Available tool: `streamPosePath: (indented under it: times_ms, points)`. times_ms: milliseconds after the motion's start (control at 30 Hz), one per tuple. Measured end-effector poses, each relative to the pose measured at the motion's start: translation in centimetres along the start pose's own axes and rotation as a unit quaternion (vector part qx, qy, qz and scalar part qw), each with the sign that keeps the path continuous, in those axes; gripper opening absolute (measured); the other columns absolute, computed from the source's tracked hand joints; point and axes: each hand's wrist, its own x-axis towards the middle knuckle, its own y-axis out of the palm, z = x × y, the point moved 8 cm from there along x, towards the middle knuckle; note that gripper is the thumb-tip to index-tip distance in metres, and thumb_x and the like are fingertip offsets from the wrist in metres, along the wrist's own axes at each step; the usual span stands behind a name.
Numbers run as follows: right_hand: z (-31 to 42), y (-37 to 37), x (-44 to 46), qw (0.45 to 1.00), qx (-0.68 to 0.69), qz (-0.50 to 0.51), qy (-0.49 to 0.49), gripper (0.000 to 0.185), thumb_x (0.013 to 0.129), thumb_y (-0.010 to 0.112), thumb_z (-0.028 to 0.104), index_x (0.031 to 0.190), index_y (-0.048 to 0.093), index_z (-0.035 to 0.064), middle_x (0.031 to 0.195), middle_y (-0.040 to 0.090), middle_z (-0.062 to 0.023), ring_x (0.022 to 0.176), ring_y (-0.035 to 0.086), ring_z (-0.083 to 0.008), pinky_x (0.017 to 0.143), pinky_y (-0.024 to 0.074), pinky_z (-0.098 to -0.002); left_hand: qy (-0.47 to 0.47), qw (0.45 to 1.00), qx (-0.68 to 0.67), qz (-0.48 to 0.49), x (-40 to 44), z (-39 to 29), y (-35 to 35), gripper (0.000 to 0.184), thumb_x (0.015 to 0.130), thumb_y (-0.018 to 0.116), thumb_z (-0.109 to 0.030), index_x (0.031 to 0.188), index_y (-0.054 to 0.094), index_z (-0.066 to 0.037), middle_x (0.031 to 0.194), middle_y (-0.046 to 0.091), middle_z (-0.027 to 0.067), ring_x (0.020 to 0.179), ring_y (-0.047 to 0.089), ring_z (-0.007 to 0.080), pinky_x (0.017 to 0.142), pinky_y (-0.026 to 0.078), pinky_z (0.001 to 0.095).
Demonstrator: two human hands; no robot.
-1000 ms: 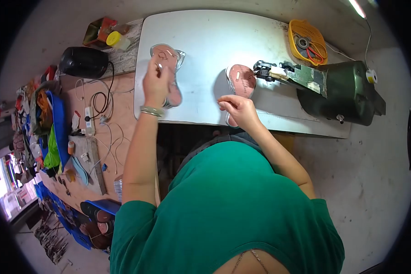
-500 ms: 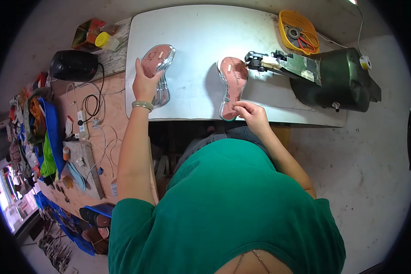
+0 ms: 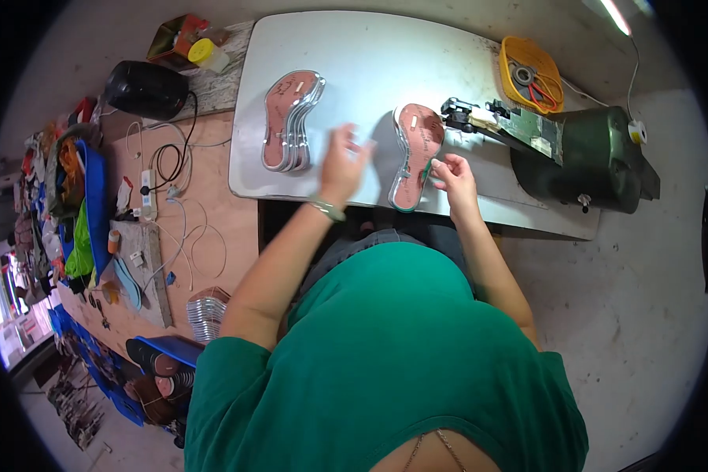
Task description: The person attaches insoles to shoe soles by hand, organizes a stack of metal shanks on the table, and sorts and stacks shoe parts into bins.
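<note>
My left hand (image 3: 344, 164), smeared by motion, is over the table between the insole stack and the single insole. Its fingers look apart, with nothing in them. Several reddish-brown shoe insoles with shiny silvery edges lie in a fanned stack (image 3: 285, 118) at the left. Right of my left hand, another such insole (image 3: 418, 145) lies with its narrow end near the table's front edge. At its right side my right hand (image 3: 456, 179) has thumb and fingers pinched at a thin green strip (image 3: 426, 170). Where the strip ends is hidden by the fingers.
A dark green machine (image 3: 586, 157) with a narrow arm (image 3: 495, 122) reaches in from the right, its tip close to the insole. Behind it sits a yellow basket (image 3: 558, 86) with a metal ring. Cables, a black device (image 3: 147, 90) and a yellow-lidded jar (image 3: 203, 52) are at left.
My left hand has let go of the insole stack and moved right. My right hand has shifted up and right along the insole, with the green strip now at its fingertips. The view has shifted slightly.
</note>
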Motion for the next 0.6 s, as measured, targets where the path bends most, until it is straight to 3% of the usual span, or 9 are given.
streamPosePath:
  times_ms: [100,333,500,600]
  points:
    - [-0.9,0.5,0.3,0.997,0.026,0.033,0.067,0.038,0.084,0.073,0.026,0.11,0.054,0.0057,0.088,0.059,0.0018,0.079,0.058,-0.007,0.064,0.0469,-0.0203,-0.08,0.983,-0.088,0.138,-2.4,1.1,7.8,0.042,0.084,0.07,-0.023,0.114,0.05,-0.003,0.089,0.058,0.0098,0.076,0.057,0.0191,0.071,0.049,0.0336]
    - [0.1,2.1,0.3,0.997,-0.017,0.04,0.065,0.036,0.082,0.075,0.026,0.105,0.053,0.0074,0.086,0.058,0.002,0.075,0.056,-0.0057,0.062,0.0457,-0.0187,-0.052,0.99,-0.078,0.109,-3.4,0.6,7.4,0.03,0.084,0.068,-0.017,0.106,0.053,-0.002,0.082,0.058,0.0083,0.073,0.058,0.0179,0.069,0.049,0.0315]
    - [-0.1,2.3,0.6,0.999,-0.023,0.01,0.046,0.04,0.079,0.078,0.026,0.102,0.053,0.0045,0.087,0.059,-0.001,0.076,0.057,-0.0082,0.064,0.0462,-0.0222,-0.083,0.991,-0.058,0.092,-3.5,1.0,7.5,0.025,0.082,0.069,-0.014,0.1,0.056,-0.002,0.081,0.059,0.0068,0.072,0.058,0.0162,0.067,0.049,0.0305]
    - [-0.9,1.6,0.3,0.999,0.012,-0.013,0.052,0.037,0.08,0.077,0.024,0.102,0.053,0.0058,0.085,0.058,0.0004,0.073,0.055,-0.0065,0.062,0.0455,-0.0194,-0.09,0.986,-0.081,0.117,-3.6,0.9,8.3,0.025,0.083,0.069,-0.013,0.099,0.056,0.0,0.079,0.06,0.0045,0.069,0.056,0.0124,0.065,0.049,0.0272]
